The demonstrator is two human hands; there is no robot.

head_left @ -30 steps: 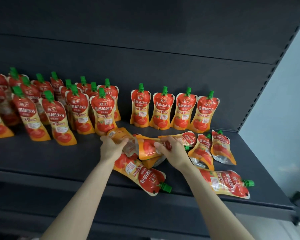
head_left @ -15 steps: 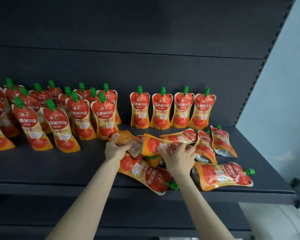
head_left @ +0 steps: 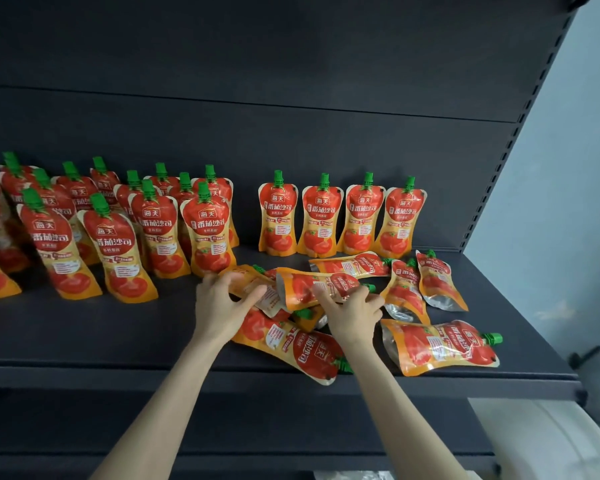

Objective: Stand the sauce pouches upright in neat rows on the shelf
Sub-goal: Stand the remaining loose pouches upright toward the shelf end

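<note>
Gripping two lying sauce pouches, one per hand. Left hand (head_left: 222, 303): fingers curled over the orange-backed pouch (head_left: 257, 289), thumb under its near edge. Right hand (head_left: 352, 313): fingers & thumb curled onto the red-faced pouch (head_left: 305, 287), just right of the left fingertips, the two pouches overlapping. Beneath both hands, touching the wrists: flat front pouch (head_left: 291, 344), cap at the shelf (head_left: 118, 337) front edge. Right of the right fingers: three slumped pouches (head_left: 406, 289), plus a far-right flat pouch (head_left: 440, 346) nearer the front. Beyond the fingertips, at the back: upright row of four (head_left: 342, 220). Left of the left fingers: upright group (head_left: 118, 237), several rows deep.
</note>
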